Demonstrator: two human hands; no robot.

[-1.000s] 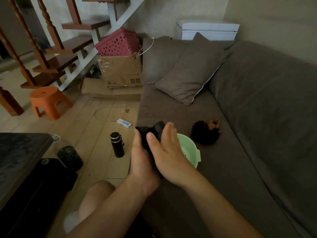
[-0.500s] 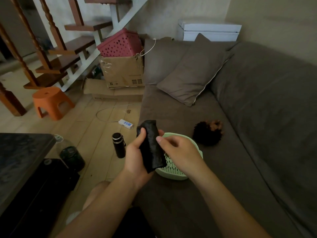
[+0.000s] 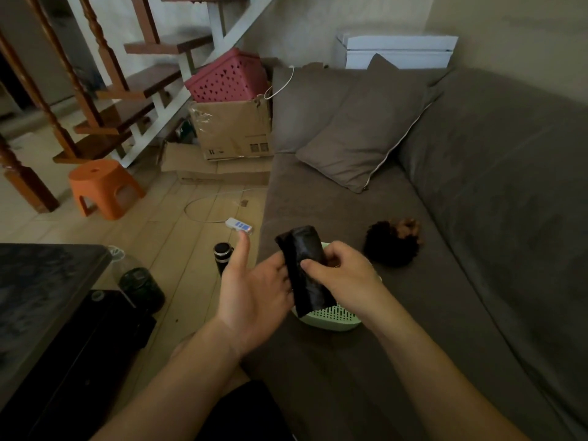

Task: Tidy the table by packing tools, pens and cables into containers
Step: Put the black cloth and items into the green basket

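green basket (image 3: 334, 318) on sofa (image 3: 429, 329) | right hand (image 3: 345, 275) grips black roll (image 3: 304, 254)

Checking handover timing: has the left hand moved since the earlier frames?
Yes. The left hand has opened; its thumb swung left off the black roll, toward the bottle on the floor. The right hand pinches the roll over the green basket.
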